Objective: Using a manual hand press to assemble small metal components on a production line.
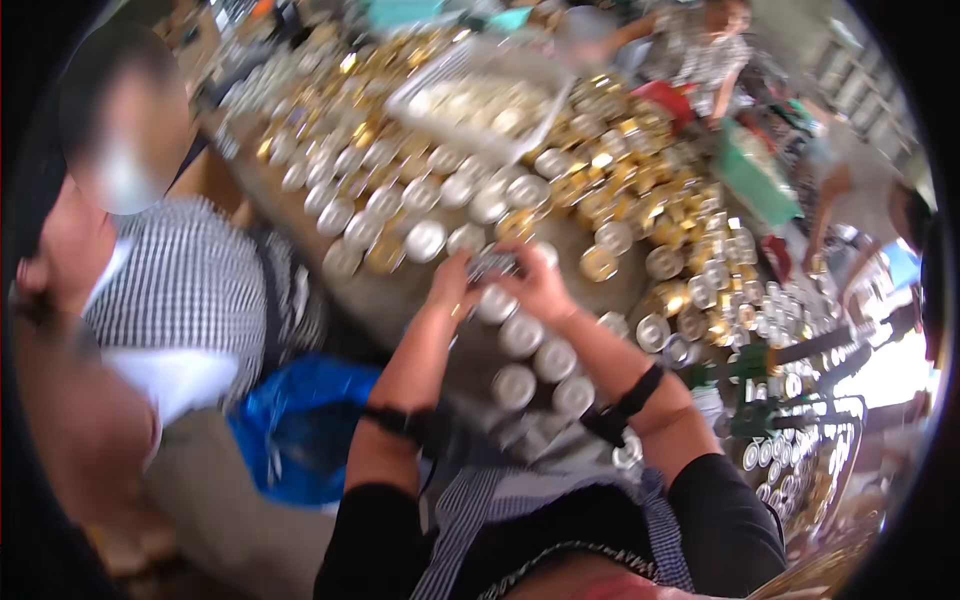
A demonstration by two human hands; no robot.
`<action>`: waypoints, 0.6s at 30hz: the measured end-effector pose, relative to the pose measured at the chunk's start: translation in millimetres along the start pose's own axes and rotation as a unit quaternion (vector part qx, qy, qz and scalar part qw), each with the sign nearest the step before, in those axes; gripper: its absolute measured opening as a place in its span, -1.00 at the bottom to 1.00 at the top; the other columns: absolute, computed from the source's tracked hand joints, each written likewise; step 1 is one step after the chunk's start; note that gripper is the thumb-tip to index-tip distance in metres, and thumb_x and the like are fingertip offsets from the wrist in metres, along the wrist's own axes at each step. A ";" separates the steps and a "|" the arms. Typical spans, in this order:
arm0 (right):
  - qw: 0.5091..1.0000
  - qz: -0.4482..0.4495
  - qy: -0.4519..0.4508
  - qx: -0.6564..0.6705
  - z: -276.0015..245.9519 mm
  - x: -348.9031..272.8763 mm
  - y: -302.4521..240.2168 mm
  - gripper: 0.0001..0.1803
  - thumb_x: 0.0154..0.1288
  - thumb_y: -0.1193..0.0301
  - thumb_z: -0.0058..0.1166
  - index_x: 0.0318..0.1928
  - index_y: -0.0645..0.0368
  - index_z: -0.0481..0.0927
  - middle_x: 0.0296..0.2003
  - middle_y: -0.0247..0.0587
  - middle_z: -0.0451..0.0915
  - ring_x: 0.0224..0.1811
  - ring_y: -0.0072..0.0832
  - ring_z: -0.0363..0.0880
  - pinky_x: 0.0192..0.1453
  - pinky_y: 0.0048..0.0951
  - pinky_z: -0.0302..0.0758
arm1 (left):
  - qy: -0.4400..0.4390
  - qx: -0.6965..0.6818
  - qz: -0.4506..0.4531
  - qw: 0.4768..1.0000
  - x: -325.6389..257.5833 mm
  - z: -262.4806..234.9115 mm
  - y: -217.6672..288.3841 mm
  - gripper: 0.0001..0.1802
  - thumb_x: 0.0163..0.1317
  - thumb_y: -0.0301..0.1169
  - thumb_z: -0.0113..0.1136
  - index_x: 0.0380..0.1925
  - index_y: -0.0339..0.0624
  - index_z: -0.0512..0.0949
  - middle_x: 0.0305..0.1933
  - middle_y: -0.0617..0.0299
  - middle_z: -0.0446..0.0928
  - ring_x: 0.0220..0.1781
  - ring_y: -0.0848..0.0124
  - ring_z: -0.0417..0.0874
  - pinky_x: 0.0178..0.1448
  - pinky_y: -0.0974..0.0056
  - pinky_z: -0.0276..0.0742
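My left hand [453,284] and my right hand [541,284] meet over the middle of the table. Between their fingers they hold a small shiny grey metal piece [491,266], blurred, its exact kind unclear. Both hands are closed around it. Just below the hands stands a short cluster of round silver-topped metal pieces [521,335], like small tins. Beyond my fingertips are more silver round pieces [425,241], and a gold one [599,263] lies to the right of my right hand.
A white plastic tray [401,103] with pale small pieces stands at the far side among many gold and silver pieces [640,200]. A green bin [752,180] is at the right. A person in checks [185,280] sits at left, near a blue bag [300,430]. Others work opposite.
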State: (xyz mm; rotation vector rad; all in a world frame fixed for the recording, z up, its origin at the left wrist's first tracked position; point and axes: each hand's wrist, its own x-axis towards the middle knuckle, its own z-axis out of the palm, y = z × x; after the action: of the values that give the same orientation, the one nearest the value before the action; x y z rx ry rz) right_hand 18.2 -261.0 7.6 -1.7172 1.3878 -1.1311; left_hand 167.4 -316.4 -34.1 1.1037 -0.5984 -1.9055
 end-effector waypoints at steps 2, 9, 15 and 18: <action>0.984 0.060 0.017 0.169 -0.6 1.2 0.0 -0.61 0.24 0.51 0.17 0.07 0.20 0.41 -0.12 -0.20 0.51 -0.11 -0.50 0.55 -0.07 -0.44 0.54 | 0.014 0.069 -0.013 0.997 1.0 1.9 11.3 -0.60 0.34 0.00 -0.09 -0.28 -0.12 0.44 -0.37 0.25 0.46 -0.51 0.46 0.47 -0.56 0.35 0.31; 0.856 0.178 0.041 0.483 8.6 -0.4 -15.6 -0.70 0.40 0.42 0.00 0.08 0.21 0.34 -0.12 -0.19 0.52 -0.13 -0.45 0.60 0.00 -0.45 0.63 | -0.203 0.070 0.001 0.977 -36.6 -23.1 37.5 -0.65 0.32 -0.21 0.07 0.01 -0.14 0.39 -0.16 0.26 0.50 -0.31 0.49 0.53 -0.39 0.41 0.39; 0.867 0.139 0.126 0.461 5.0 8.0 -11.4 -0.70 0.38 0.40 0.06 0.05 0.17 0.39 -0.10 -0.20 0.51 -0.17 -0.45 0.58 -0.04 -0.45 0.60 | -0.133 0.245 0.026 0.960 -32.2 -46.3 37.3 -0.63 0.37 -0.04 -0.08 -0.15 -0.07 0.50 -0.39 0.36 0.49 -0.41 0.58 0.47 -0.43 0.43 0.30; 0.889 0.088 0.195 0.404 -24.1 15.9 2.8 -0.68 0.38 0.39 0.06 0.08 0.17 0.38 -0.10 -0.21 0.51 -0.18 -0.48 0.57 -0.03 -0.46 0.59 | 0.045 0.207 0.004 0.977 -22.6 -34.6 42.4 -0.45 0.36 0.20 -0.23 -0.23 0.04 0.56 -0.37 0.36 0.56 -0.32 0.60 0.54 -0.39 0.44 0.33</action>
State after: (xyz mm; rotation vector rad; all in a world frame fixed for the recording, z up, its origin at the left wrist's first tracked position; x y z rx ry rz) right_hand -3.7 -276.4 18.7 -0.7788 1.0150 -1.6940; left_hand 221.3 -320.0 -9.9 1.4366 -0.9770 -1.7557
